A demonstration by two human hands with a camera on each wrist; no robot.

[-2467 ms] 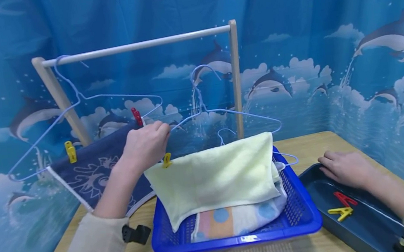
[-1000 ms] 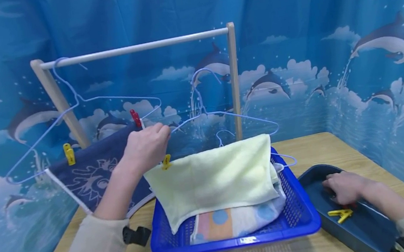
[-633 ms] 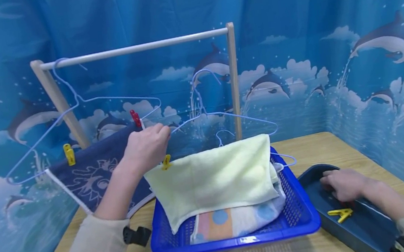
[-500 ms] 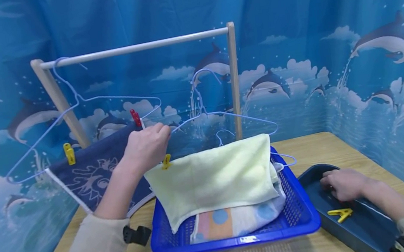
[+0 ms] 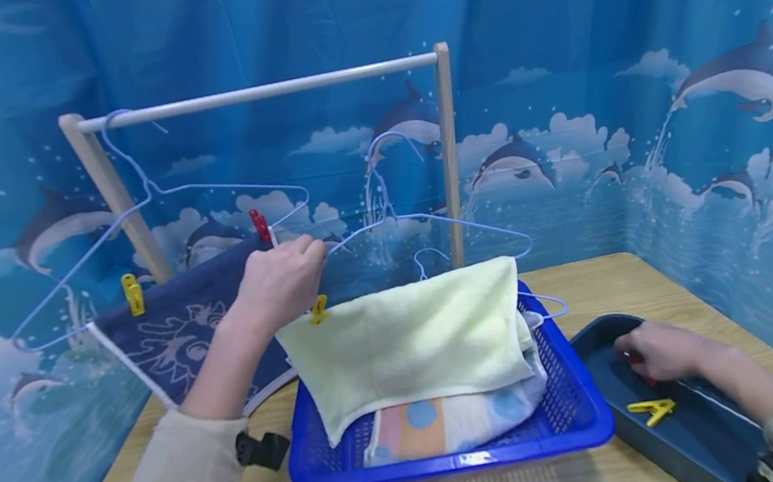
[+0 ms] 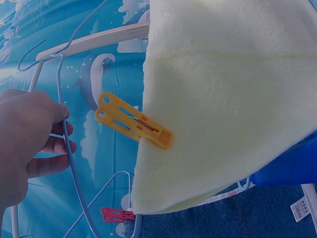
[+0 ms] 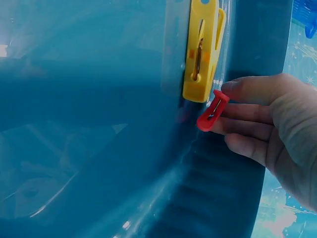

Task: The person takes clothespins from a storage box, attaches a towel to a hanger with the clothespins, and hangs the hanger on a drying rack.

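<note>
My left hand (image 5: 284,280) pinches the left arm of a light-blue wire hanger (image 6: 69,148). Over that hanger lies a pale yellow towel (image 5: 405,342), with a yellow clothespin (image 6: 133,120) clipped at its left end. Inside the dark tray (image 5: 710,443) on the right, my right hand (image 5: 667,352) pinches a red clothespin (image 7: 213,111) between thumb and fingers. A loose yellow clothespin (image 5: 652,410) lies in the tray close by.
A blue basket (image 5: 455,468) holding a patterned cloth (image 5: 422,428) stands below the towel. On the rack's bar (image 5: 262,92) at left hangs another hanger (image 5: 230,183) with a navy towel (image 5: 182,328), a yellow and a red clothespin (image 5: 260,226) on it.
My right hand has gone from the tray's far rim down into the tray and taken hold of the red clothespin that lay there. The left hand stays in place.
</note>
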